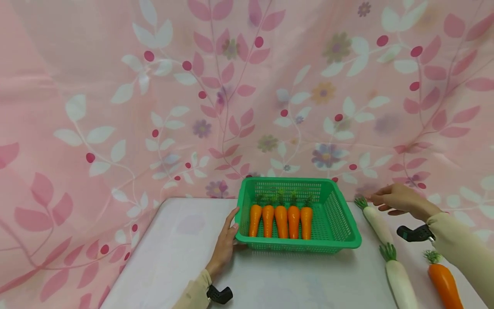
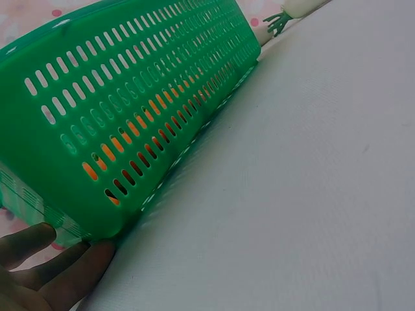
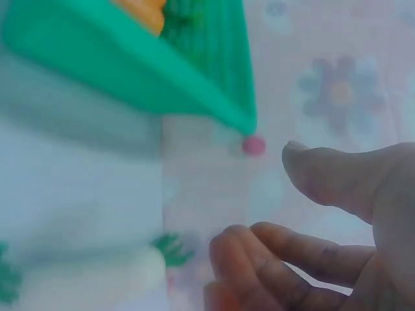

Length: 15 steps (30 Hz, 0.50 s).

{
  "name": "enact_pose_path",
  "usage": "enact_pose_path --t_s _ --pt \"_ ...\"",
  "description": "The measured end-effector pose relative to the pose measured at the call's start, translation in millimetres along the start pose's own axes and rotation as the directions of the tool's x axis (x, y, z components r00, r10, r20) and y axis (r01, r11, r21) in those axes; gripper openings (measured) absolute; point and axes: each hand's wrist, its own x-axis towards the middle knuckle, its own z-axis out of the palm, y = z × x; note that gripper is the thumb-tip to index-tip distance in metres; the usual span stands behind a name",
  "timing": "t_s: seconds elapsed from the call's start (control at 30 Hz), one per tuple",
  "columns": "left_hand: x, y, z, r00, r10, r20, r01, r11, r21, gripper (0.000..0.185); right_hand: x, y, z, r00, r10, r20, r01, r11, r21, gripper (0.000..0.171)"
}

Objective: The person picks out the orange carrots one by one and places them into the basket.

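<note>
Here the person's left hand (image 1: pixel 225 244) rests against the left end wall of the green basket (image 1: pixel 339 214), fingers straight and flat on the plastic, low centre of the head view; in the left wrist view the fingertips (image 2: pixel 61 272) touch the basket's (image 2: pixel 130 97) lower corner at the bottom left of the frame, holding nothing, simply pressed to it. The basket sits on the white table (image 1: pixel 173 257), in the middle of the head view, close to the pink floral cloth (image 1: pixel 115 86) that hangs behind; five orange carrots (image 1: pixel 281 221) lie side by side inside it, green tops toward the cloth.

The right hand (image 1: pixel 397 199) hovers at the right of the head view, just beyond the leafy end of the upper white radish (image 1: pixel 377 222), fingers loosely extended and relaxed, gripping nothing; the right wrist view shows thumb and fingers (image 3: pixel 272 249) parted, with the radish's (image 3: pixel 117 275) green top just beside them at the lower left, though whether they touch it cannot be told through the blur; the basket's corner (image 3: pixel 194 84) fills the upper left there.

A second white radish (image 1: pixel 399 279) lies nearer the lower right edge; a loose carrot (image 1: pixel 444 281) lies just beside it, further right.
</note>
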Motion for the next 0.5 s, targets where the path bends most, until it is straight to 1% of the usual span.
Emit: enact_pose_path --t_s 0.17,0.23,0.3,0.4,0.47,0.5 --pt "-0.4 -3.3 -0.3 1.000 0.000 -0.013 0.000 1.000 -0.001 0.046 -16.3 22.2 -13.3 0.999 0.029 0.025 -0.028 0.999 -0.027 0.070" --pt "-1.0 -3.1 -0.7 1.000 0.002 -0.013 -0.002 1.000 0.003 0.047 -21.1 31.2 -18.9 0.998 0.057 0.027 -0.056 0.997 -0.050 0.072" --pt "-1.6 -3.1 -1.4 1.000 0.002 -0.012 -0.002 1.000 0.008 0.047 -25.2 41.0 -23.7 0.995 0.093 0.021 -0.091 0.993 -0.079 0.076" --pt "-2.5 -3.3 -1.9 1.000 0.012 -0.017 -0.011 1.000 0.011 0.048 -30.0 56.9 -28.3 0.985 0.173 0.015 -0.171 0.980 -0.099 0.087" --pt "-5.5 6.2 -2.5 1.000 0.005 -0.011 -0.005 1.000 0.002 0.048 -33.3 68.4 -28.8 0.976 0.219 0.015 -0.216 0.970 -0.113 0.092" --pt "-6.1 6.2 -2.5 1.000 0.008 -0.014 -0.008 1.000 -0.001 0.048 -34.5 74.1 -28.6 0.970 0.244 0.020 -0.240 0.963 -0.119 0.094"
